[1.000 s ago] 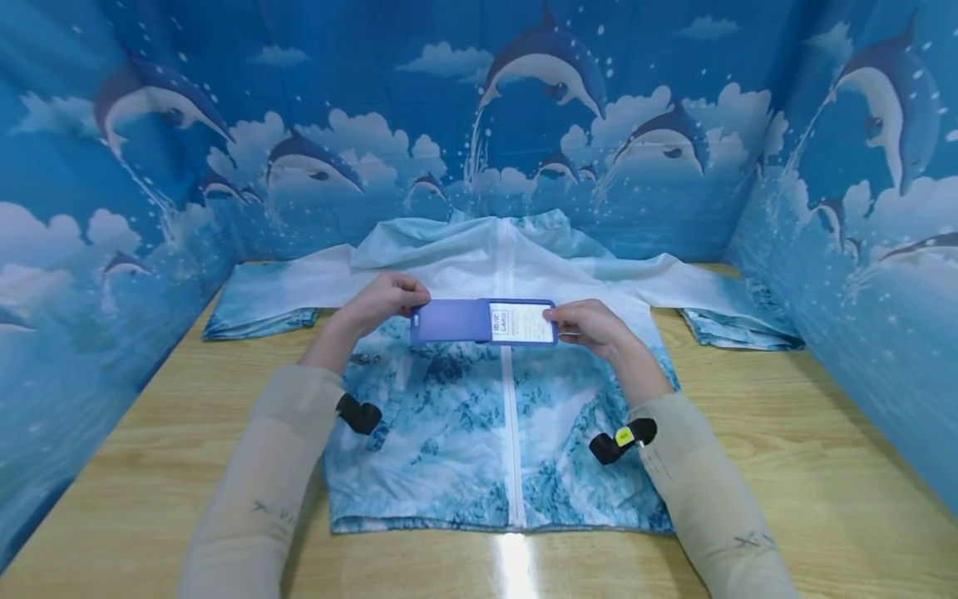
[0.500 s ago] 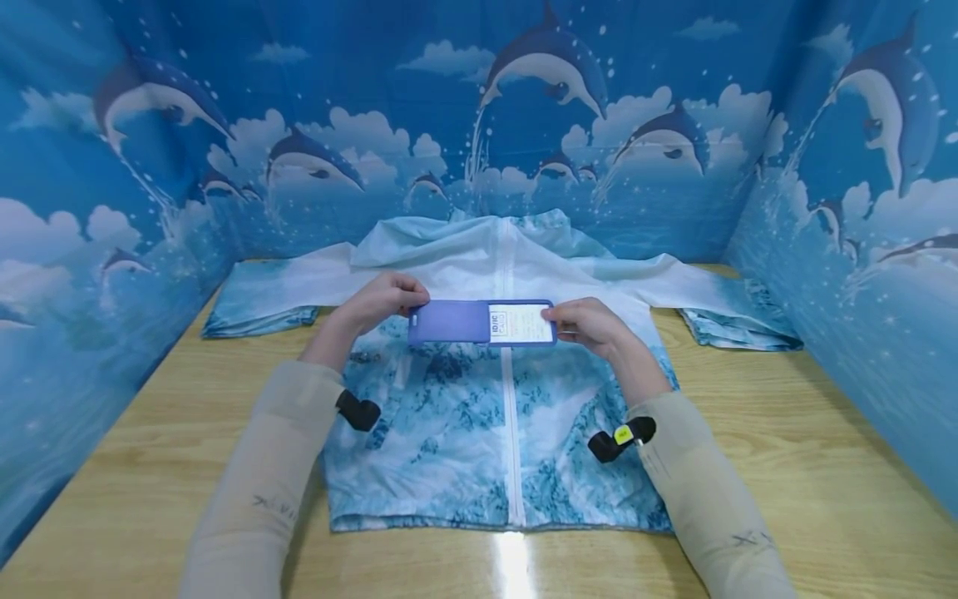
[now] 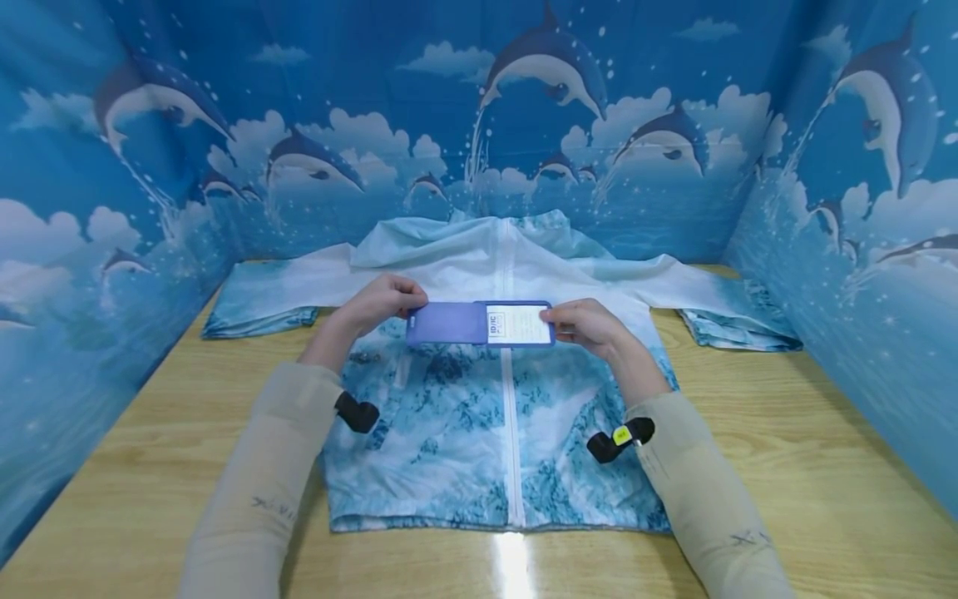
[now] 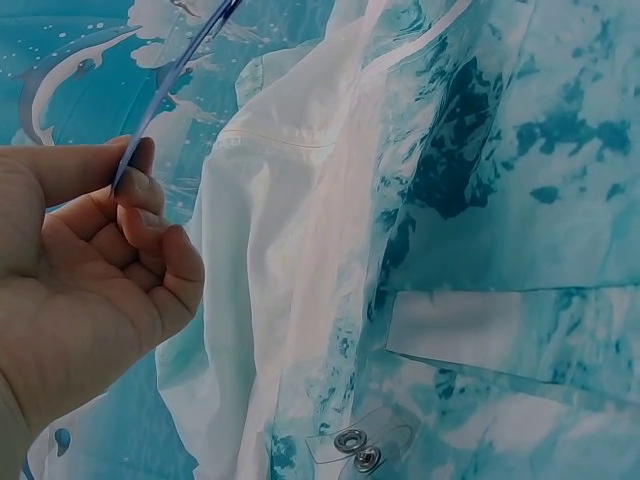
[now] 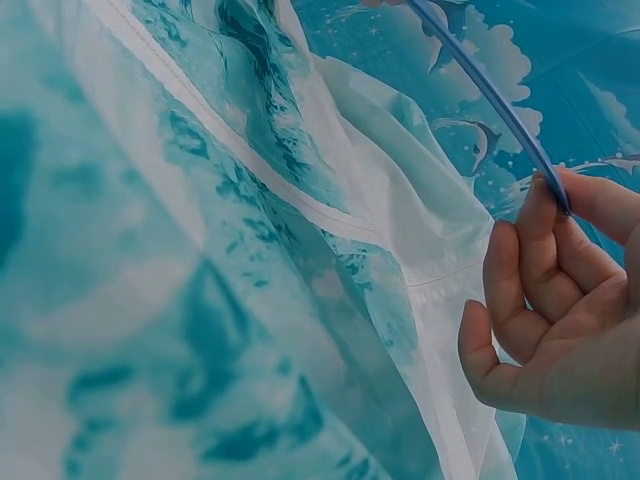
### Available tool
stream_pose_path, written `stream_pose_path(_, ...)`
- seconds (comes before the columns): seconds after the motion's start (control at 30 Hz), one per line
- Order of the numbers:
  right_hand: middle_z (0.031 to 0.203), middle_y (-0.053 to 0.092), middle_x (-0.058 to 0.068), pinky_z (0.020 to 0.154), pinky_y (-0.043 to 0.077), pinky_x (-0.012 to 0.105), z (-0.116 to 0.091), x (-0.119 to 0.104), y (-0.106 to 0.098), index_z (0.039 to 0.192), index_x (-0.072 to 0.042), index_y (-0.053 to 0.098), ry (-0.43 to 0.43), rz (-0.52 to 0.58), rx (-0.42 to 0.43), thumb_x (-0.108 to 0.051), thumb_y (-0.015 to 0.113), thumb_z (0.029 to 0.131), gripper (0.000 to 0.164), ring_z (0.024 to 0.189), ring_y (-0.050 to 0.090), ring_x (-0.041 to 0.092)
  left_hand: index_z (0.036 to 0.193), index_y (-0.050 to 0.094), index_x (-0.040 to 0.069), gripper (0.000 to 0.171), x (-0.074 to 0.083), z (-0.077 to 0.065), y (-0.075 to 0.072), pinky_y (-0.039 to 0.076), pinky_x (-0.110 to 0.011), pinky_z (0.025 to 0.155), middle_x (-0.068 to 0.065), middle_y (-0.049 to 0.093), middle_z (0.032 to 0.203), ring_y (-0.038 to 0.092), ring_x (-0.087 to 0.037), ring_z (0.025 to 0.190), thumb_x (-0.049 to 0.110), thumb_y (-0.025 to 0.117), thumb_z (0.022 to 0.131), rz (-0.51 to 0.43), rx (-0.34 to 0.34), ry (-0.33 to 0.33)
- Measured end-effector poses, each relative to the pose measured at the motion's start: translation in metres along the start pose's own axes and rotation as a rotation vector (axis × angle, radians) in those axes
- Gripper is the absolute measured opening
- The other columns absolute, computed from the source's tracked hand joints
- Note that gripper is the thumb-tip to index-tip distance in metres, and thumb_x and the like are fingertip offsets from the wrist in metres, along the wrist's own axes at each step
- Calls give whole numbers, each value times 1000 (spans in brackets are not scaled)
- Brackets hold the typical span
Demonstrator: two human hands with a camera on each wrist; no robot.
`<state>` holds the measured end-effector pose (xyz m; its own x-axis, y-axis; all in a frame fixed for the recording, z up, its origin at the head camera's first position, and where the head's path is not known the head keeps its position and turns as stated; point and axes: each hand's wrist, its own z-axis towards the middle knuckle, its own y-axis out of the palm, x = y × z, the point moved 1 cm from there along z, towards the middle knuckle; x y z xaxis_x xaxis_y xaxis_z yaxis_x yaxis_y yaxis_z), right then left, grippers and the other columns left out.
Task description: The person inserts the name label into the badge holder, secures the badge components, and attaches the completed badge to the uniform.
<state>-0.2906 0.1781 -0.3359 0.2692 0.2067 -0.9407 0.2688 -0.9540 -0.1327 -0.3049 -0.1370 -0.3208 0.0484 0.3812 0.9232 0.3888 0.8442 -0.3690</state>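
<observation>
A purple ID card holder is stretched out level between my two hands, above a spread jacket. White card paper printed "ID/IC CARD" shows in its right half. My left hand pinches the left end between thumb and forefinger. At the opposite end, my right hand pinches the edge, its thumb over the card. Both wrist views show the holder edge-on as a thin, slightly bowed strip, with the other fingers loosely curled below it.
The blue and white zip jacket lies front up on a wooden table, its sleeves spread sideways with ends folded. On its left chest lies a clear strap with metal snaps. Dolphin-print curtains enclose the back and sides.
The holder and both hands have shifted very slightly left and down. Both grips stay the same, and the jacket has not moved.
</observation>
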Motion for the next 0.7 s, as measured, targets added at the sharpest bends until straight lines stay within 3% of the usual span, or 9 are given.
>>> stream_pose_path(0.7, 82, 67, 4, 91, 38, 45, 2, 2, -2, 108, 9, 62, -7, -7, -24, -17, 61, 91, 31, 78, 59, 17, 92, 59, -4, 21, -2, -2, 1, 38, -51, 85, -8, 56, 80, 49, -21, 73, 13, 48, 97, 3, -6, 20)
